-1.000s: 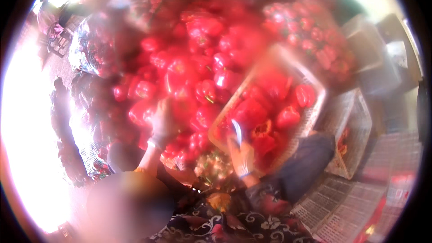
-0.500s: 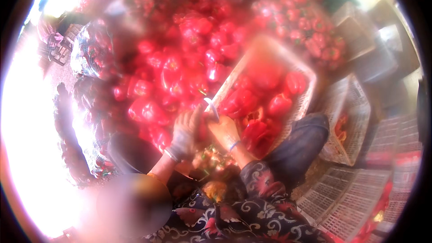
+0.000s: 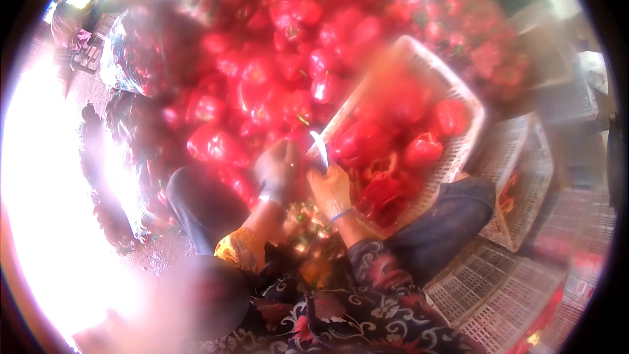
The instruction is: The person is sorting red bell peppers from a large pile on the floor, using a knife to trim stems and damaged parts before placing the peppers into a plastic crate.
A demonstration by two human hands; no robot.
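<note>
My right hand (image 3: 329, 187) is closed on the handle of a small curved knife (image 3: 320, 147), its pale blade pointing up beside the near left rim of a white plastic crate (image 3: 470, 124) filled with red peppers (image 3: 422, 149). My left hand (image 3: 276, 166), in a greyish glove, sits just left of the knife, fingers curled; what is in them, if anything, is blurred. A big heap of glossy red peppers (image 3: 216, 146) spreads beyond both hands. Below and between my wrists lies a pile of pale trimmings (image 3: 306, 223) with green bits.
A second white crate (image 3: 524, 203) stands at the right, with stacked slatted crates (image 3: 499, 285) nearer me. Mesh sacks (image 3: 131, 52) line the left, beside a glaring bright area. My bent legs frame the trimmings. More peppers (image 3: 452, 13) lie at the blurred back right.
Compared with a second ago, my left hand has moved rightward, toward the knife. My right hand, holding the knife, has shifted left and upward. Since half a second ago the hands have parted slightly.
</note>
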